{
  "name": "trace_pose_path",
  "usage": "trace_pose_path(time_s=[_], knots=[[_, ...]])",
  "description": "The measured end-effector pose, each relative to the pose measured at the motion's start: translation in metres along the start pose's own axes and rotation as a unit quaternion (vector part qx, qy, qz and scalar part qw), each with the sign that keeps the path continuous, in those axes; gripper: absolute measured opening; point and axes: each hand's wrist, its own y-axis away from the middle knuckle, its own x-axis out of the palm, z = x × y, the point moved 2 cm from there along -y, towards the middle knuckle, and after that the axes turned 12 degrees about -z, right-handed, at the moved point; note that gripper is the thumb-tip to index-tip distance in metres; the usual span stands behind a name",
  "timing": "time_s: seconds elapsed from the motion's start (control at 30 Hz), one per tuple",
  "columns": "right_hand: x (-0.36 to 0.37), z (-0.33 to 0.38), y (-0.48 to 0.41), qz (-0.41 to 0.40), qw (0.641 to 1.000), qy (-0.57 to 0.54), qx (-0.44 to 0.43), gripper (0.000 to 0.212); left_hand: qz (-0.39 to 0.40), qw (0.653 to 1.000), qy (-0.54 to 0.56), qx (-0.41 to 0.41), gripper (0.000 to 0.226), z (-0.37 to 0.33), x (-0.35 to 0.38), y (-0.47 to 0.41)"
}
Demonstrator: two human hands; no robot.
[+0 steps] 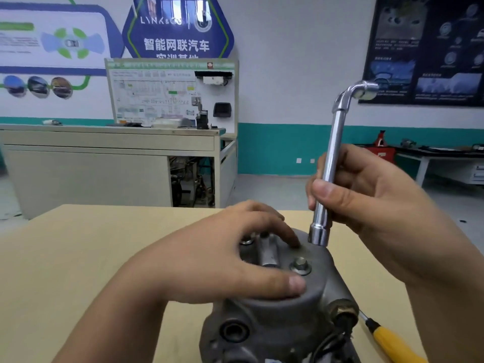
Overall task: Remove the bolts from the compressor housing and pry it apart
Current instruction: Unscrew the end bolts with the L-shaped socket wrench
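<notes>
The left hand (222, 258) extends from 7 o'clock and rests palm-down on the compressor housing (314, 292), fingers spread, thumb pointing toward 3 o'clock. The right hand (372, 203), extending from 4 o'clock, grips the L-shaped socket wrench (337, 132) by its shaft, fingers curled, thumb laid across.

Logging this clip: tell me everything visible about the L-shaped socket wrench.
The wrench is a polished, chrome-looking metal tube bent into an L, with a widened socket at each end. It stands nearly upright, leaning slightly right, and its short arm points right at the top. The right hand grips the shaft's lower half. The lower socket sits on the far edge of the housing top; any bolt under it is hidden.
</notes>
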Motion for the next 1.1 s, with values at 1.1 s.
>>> trace_pose_path(time_s=[1.1], knots=[[0.015,-0.015,0.013,0.0,0.992,0.078,-0.103,0.006,-0.214,0.914,0.343,0.032,0.014,-0.009,0.017,-0.015]])
